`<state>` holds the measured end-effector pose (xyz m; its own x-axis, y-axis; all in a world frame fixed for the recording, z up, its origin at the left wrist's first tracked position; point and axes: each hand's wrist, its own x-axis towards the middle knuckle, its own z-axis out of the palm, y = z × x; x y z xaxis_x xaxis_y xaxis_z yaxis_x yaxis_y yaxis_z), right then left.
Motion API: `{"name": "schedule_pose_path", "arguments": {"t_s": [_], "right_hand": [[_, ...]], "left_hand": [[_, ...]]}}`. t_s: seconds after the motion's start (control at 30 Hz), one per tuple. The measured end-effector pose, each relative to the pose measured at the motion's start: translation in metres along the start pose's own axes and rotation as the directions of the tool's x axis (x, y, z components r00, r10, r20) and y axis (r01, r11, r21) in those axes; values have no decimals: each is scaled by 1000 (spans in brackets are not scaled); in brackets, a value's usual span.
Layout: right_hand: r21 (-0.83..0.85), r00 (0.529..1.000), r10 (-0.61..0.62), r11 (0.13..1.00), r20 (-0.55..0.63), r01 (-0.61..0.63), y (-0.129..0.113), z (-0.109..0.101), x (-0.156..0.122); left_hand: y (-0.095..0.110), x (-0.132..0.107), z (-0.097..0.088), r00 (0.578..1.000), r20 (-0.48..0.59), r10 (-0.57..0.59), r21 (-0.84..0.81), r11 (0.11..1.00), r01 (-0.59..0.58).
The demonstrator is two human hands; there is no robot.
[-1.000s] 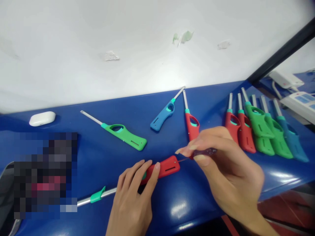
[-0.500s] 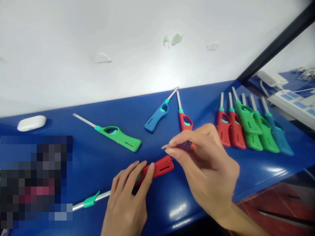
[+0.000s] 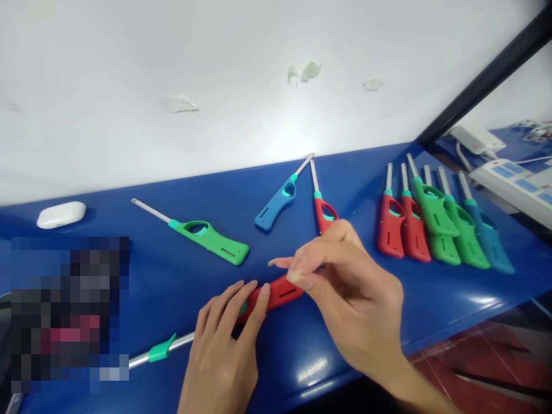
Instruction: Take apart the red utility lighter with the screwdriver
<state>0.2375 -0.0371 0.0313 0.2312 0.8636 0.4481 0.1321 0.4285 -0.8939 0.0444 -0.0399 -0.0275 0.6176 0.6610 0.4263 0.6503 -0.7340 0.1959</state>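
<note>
My left fingers (image 3: 252, 293) press flat on the red lighter (image 3: 278, 292), low in the frame's centre on the blue desk (image 3: 181, 287). My right fingers (image 3: 297, 276) pinch together at its end; what they pinch is hidden.

Blue countertop (image 3: 302, 356) runs along a white wall (image 3: 215, 75). Lying loose on it: a green stick lighter (image 3: 207, 237), a blue one (image 3: 276, 206), and a white earbud case (image 3: 61, 214) far left. Off to the right there's a tidy row of red, green and blue lighters (image 3: 435, 224), with a white power strip (image 3: 513, 181) behind.
</note>
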Motion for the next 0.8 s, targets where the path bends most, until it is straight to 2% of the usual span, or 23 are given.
{"name": "schedule_pose_path", "arguments": {"t_s": [0.13, 0.27, 0.43, 0.53, 0.7, 0.8], "right_hand": [[92, 994, -17, 996, 109, 6, 2, -8, 1], [19, 965, -189, 982, 180, 188, 4, -15, -1], [-66, 986, -147, 986, 76, 152, 4, -21, -2], [-105, 983, -183, 978, 11, 183, 3, -22, 0], [-68, 993, -78, 994, 91, 84, 2, -25, 2], [-59, 987, -141, 988, 77, 146, 3, -25, 3]], "left_hand": [[0, -1, 0, 1000, -12, 12, 13, 1000, -12], [2, -2, 0, 1000, -7, -6, -10, 1000, 6], [1, -3, 1, 1000, 4, -19, -13, 1000, 19], [1, -3, 2, 1000, -3, -27, -12, 1000, 26], [1, -4, 2, 1000, 3, -30, -4, 1000, 30], [0, -5, 1, 999, 12, -30, -6, 1000, 30]]}}
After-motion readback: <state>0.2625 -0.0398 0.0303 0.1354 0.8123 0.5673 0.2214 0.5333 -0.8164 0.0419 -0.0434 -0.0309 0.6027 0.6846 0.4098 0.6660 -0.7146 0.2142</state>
